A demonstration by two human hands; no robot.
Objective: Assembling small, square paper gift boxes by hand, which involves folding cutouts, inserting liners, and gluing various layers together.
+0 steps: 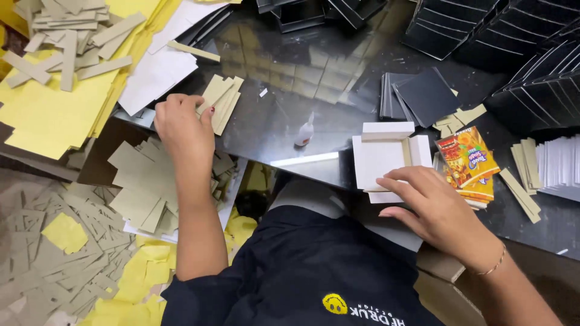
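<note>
a person in a black shirt sits at a glossy black table point(290, 90), seen from above. the left hand point(181, 124) reaches out to a small stack of tan cardboard strips point(222, 101) lying near the table's left edge, fingertips resting on the top strip, the fingers loosely curled and not clenched around anything. the right hand point(432, 205) presses down on the near edge of a white box blank point(382, 158) that lies flat at the table's front edge with its side flaps spread open; the fingers are laid on the card, grasping nothing. a small white glue bottle point(305, 131) stands between the two hands, apart from both. just right of the box blank lies a bright orange and yellow snack packet point(468, 160). further back on the right sits a stack of dark grey card squares point(417, 95), with black box trays point(501, 36) piled beyond it. at the far right edge are more tan strips point(524, 166) and a row of white cards point(559, 166). yellow paper sheets point(48, 115) and cardboard offcuts point(66, 42) cover the area to the left, and more scraps point(54, 253) litter the floor below
</note>
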